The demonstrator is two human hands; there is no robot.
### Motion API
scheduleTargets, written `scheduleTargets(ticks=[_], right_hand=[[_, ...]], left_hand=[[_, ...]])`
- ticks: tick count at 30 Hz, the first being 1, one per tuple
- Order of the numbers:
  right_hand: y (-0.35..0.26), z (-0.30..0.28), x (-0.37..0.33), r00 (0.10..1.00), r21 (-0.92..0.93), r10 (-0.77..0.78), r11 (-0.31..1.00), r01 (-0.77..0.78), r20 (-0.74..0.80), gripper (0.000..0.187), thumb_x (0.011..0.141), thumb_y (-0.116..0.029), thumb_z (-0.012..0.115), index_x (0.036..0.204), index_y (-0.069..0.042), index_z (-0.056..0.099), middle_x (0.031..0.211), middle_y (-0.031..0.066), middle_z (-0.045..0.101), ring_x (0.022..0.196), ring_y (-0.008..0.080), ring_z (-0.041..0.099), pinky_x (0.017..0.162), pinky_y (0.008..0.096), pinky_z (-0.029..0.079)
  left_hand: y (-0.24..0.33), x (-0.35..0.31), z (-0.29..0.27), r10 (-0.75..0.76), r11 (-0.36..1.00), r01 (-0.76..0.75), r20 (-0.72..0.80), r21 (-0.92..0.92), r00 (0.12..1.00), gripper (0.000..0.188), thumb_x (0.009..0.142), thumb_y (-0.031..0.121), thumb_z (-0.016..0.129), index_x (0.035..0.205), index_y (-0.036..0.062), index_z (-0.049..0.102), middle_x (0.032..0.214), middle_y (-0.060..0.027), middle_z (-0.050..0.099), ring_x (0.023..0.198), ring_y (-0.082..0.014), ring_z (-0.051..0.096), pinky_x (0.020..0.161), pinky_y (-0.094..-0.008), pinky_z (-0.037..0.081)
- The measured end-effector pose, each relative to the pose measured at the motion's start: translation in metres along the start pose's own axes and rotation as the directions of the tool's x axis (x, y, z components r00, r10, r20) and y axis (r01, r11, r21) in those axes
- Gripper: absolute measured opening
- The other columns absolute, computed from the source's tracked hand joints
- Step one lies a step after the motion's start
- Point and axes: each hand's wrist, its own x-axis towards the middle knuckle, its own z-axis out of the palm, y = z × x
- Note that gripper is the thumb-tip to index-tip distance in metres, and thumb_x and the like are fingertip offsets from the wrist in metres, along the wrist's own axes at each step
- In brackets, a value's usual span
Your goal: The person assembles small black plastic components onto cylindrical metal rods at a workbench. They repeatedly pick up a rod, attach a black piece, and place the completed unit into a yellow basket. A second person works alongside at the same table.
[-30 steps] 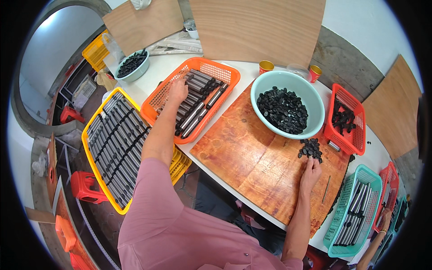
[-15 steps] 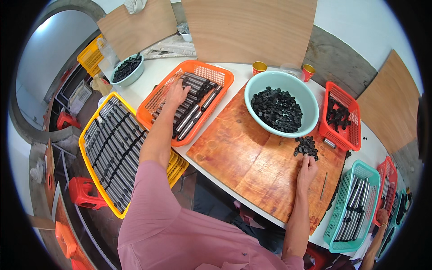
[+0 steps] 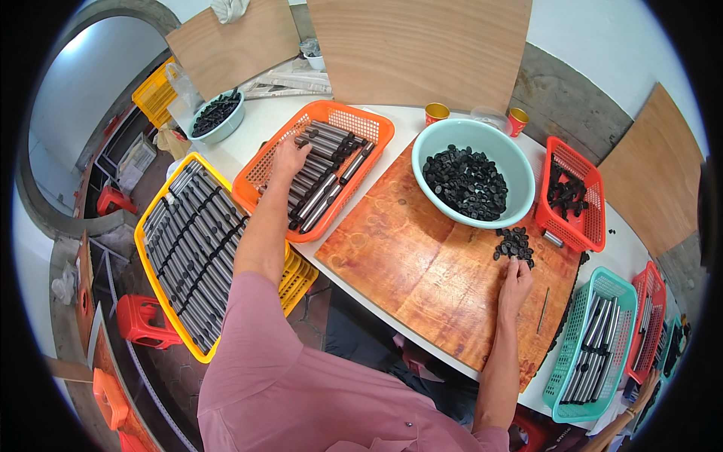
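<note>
Metal tubes (image 3: pixel 324 205) with black ends lie in the orange basket (image 3: pixel 367 120) beneath and to the right of your left hand (image 3: pixel 289 157), which sits at the end of your nearly straight, outstretched arm, its fingers bent down over the tubes, though you cannot tell from here whether they grip one. Farther right, your forearm reaches forward over the wooden board (image 3: pixel 407 279) and your right hand (image 3: pixel 514 290) is narrowed, fingertips drawn together at the near edge of the black pieces (image 3: pixel 515 242) just beyond it; whether it pinches one cannot be told.
</note>
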Motion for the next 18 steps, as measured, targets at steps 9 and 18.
scheduleTargets(ticks=[9, 18], right_hand=[[0.016, 0.002, 0.003, 1.0, -0.057, -0.032, 0.998, 0.031, 0.0, 0.035, 0.102, -0.02, 0.058, 0.074, 0.001, 0.053, 0.064, 0.0064, 0.045, 0.064, 0.0138, 0.043, 0.06, 0.036, 0.038], [0.019, 0.002, 0.005, 0.997, -0.257, -0.046, 0.966, 0.028, -0.065, 0.037, 0.098, -0.034, 0.061, 0.082, -0.001, 0.062, 0.075, 0.0223, 0.06, 0.07, 0.0407, 0.06, 0.066, 0.0494, 0.045]], left_hand=[[0.01, 0.016, -0.004, 0.193, 0.981, -0.189, -0.163, 0.04, 0.968, 0.047, 0.093, 0.028, 0.069, 0.128, -0.0028, 0.062, 0.123, -0.0286, 0.066, 0.118, -0.0436, 0.062, 0.103, -0.0494, 0.049], [0.194, -0.127, -0.052, 0.492, 0.753, -0.609, -0.402, -0.249, 0.772, 0.032, 0.099, 0.013, 0.063, 0.128, -0.0017, 0.064, 0.126, -0.0185, 0.065, 0.117, -0.0323, 0.062, 0.101, -0.039, 0.048]])
